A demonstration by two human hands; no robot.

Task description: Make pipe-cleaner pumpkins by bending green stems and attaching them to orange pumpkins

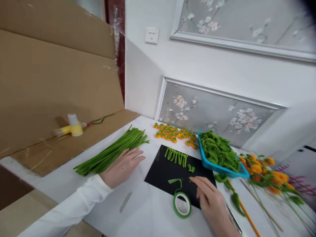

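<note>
My left hand (124, 166) lies open at the right side of a bundle of long green stems (112, 149), its fingers stretched out toward the white tabletop. Over the right part of a black mat (158, 171), my right hand (206, 196) is open, with fingertips close to some tiny bits on the surface. A row of short green fuzzy strips (176, 156) and a small curled green piece (191, 168) rest on this mat. At its front edge lies a roll of green tape (188, 207), its loose end extending onto the mat.
Behind the mat are many small orange flower pieces (170, 133). A blue basket (203, 158) holds green leaf shapes. Orange flowers (278, 177) and thin sticks (266, 209) lie at right. A yellow-and-white object (75, 125) stands by the cardboard (54, 75) at left.
</note>
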